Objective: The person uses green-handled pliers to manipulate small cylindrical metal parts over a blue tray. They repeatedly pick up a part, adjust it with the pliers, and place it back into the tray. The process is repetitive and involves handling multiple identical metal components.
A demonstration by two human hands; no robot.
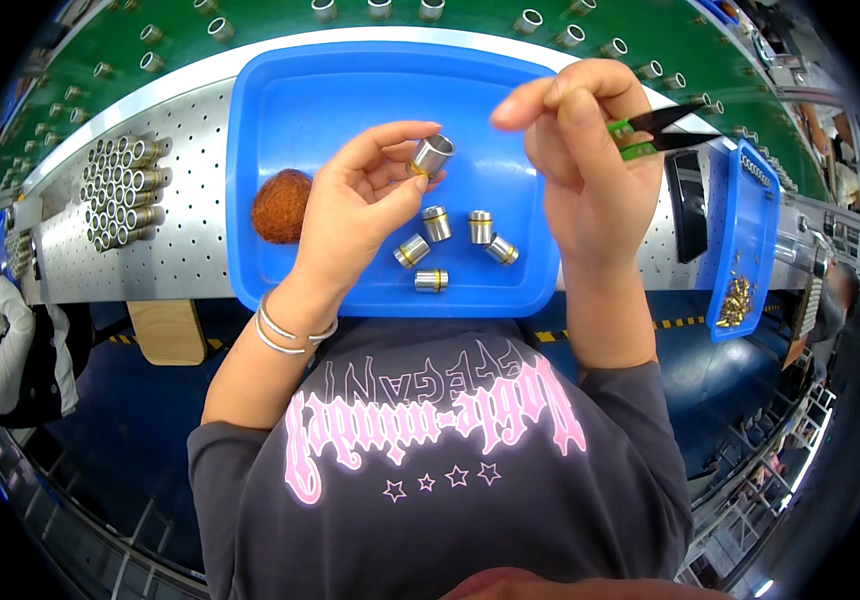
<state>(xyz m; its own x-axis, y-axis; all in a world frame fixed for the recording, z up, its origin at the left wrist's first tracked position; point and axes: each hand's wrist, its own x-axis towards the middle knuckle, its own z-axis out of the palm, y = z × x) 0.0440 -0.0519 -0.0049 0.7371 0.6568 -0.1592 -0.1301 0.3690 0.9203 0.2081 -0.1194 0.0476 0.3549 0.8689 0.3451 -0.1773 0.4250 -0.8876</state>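
Observation:
My left hand (355, 195) is closed round a short metal sleeve (433, 153), its open end tipped up and a brassy ring near its base. To the right, my right hand (595, 160) is raised, with thread snips (650, 132) tucked in it. Their green handles lie against the palm and the dark blades point outward, apart. Thumb and forefinger bend towards each other; whether anything fine is between them I cannot tell. Below the hands, several similar metal fittings (436, 223) with yellowish bands lie in a blue tray (350, 75). A ball of reddish-brown fibre (280, 207) sits beside my left wrist.
Many metal sleeves (122, 195) are grouped on the perforated metal bench (200, 130) at left. A green conveyor (280, 22) carrying spaced sleeves curves behind. At right are a black flat device (688, 205) and a smaller blue tray (718, 300) with brass pieces. Another person (30, 350) is at far left.

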